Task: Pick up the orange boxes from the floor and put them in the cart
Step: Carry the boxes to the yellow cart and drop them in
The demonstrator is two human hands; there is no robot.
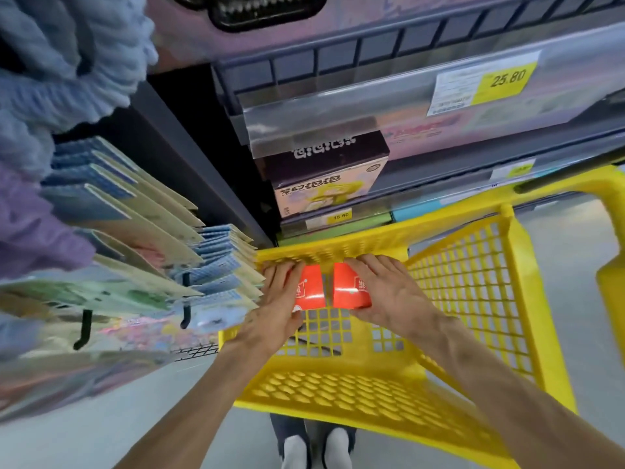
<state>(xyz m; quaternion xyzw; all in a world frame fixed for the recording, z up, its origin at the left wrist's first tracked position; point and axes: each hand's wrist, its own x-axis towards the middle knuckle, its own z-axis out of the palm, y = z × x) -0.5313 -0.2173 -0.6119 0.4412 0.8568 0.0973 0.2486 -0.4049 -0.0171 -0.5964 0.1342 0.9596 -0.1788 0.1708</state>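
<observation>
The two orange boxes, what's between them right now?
Nothing: head view shows a narrow gap between left orange box and right orange box, with the yellow cart floor grid below.

Both bare forearms stretched forward and down, converging. Left grip (275,299) curled, fingers wrapped over top, holding. Right grip (382,292) likewise curled and holding, fingers spread across top, wrists nearly level.

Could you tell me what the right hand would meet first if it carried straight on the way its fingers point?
Most likely the far wall of the yellow cart, just beyond the fingertips of the right hand holding its orange box. Depth is hard to judge from above.
</observation>
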